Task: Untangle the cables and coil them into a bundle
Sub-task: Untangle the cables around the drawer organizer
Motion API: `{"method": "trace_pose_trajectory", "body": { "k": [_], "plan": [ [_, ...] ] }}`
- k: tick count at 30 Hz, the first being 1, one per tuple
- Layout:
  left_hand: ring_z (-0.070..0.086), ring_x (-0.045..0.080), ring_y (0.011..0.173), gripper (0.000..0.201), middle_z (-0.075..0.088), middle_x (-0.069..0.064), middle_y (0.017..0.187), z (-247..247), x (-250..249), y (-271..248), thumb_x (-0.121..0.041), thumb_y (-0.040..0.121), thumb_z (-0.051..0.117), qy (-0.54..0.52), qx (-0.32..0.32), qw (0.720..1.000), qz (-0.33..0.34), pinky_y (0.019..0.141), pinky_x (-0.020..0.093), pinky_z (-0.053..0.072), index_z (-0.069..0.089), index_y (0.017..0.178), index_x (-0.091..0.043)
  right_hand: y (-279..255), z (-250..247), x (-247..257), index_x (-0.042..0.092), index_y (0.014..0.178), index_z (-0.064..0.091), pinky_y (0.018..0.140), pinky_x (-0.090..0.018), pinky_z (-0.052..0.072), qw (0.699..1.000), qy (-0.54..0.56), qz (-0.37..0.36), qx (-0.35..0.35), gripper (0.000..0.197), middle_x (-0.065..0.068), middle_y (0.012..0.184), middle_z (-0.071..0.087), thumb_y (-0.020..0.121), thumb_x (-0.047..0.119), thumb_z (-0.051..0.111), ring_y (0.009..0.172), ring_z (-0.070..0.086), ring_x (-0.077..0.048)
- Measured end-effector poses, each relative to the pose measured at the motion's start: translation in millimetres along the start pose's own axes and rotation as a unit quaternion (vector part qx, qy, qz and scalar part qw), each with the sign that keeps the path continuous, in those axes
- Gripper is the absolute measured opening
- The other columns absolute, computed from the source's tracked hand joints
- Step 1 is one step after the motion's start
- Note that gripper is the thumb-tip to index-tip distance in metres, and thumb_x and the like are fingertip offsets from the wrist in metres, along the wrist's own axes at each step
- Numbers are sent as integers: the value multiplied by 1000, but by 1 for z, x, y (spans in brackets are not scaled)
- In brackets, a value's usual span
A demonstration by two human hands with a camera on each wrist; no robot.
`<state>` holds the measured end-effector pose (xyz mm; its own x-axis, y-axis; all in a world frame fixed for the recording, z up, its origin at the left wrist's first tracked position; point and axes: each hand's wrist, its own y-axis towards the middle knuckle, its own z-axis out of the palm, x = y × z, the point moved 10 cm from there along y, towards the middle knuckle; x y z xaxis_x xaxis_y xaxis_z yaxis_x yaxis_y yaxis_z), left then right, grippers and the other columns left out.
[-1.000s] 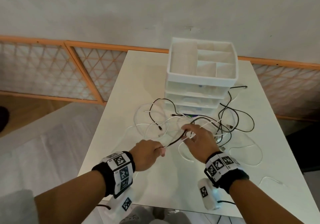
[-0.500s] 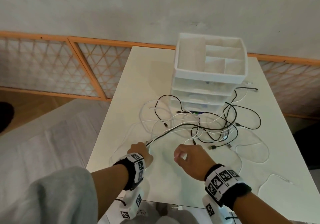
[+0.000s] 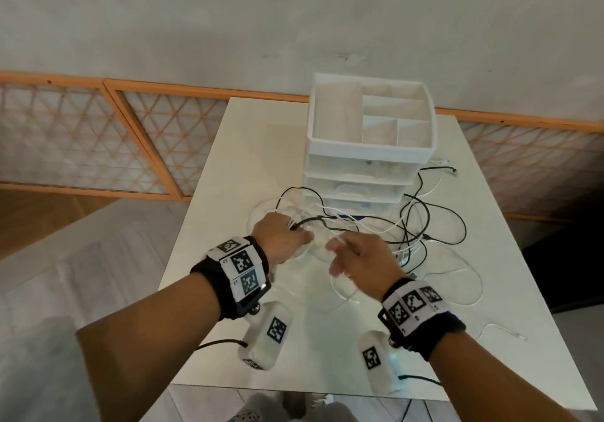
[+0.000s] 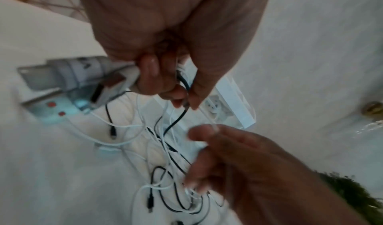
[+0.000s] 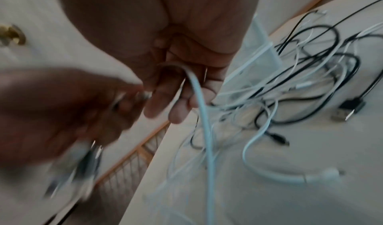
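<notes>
The black and white cables (image 3: pixel 376 225) are lying knotted on the white surface (image 3: pixel 228 173) in front of the drawer organizer (image 3: pixel 366 147); none is coiled yet, as I judge. My left hand (image 3: pixel 281 238) fingers are pinching a black cable (image 4: pixel 176 122), while my right hand (image 3: pixel 362 261) is curling round a white cable (image 5: pixel 205 130). I am seeing no readable writing, only square marker patterns on my wristbands (image 3: pixel 242 266).

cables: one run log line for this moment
left hand: pinches black cable | right hand: holds white cable | tangle on table, uncoiled
</notes>
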<state>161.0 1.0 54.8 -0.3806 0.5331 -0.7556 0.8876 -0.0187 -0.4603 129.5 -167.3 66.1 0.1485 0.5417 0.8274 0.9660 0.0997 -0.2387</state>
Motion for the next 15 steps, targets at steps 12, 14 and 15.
{"method": "trace_pose_trajectory", "body": {
  "k": [12,14,15],
  "plan": [
    [49,16,57,30,61,10,77,-28,-44,-11,-17,102,47,-142,41,985,94,55,27,40,56,75,-6,-23,-31,44,28,84,76,62,-8,40,984,-128,-98,80,15,29,62,62,95,26,65,61,58,1],
    [61,19,68,29,69,12,87,-15,-65,-22,-14,103,44,-142,72,978,138,63,28,48,57,79,-7,-23,-19,57,29,82,75,63,-8,35,978,-141,-129,84,16,33,61,60,94,27,65,64,57,4],
    [63,18,67,28,70,11,86,-7,-71,-27,-14,104,43,-139,91,974,153,62,26,50,57,81,-5,-21,-18,63,30,82,75,63,-8,35,979,-134,-136,76,16,33,60,59,94,27,65,64,56,5]
  ]
}}
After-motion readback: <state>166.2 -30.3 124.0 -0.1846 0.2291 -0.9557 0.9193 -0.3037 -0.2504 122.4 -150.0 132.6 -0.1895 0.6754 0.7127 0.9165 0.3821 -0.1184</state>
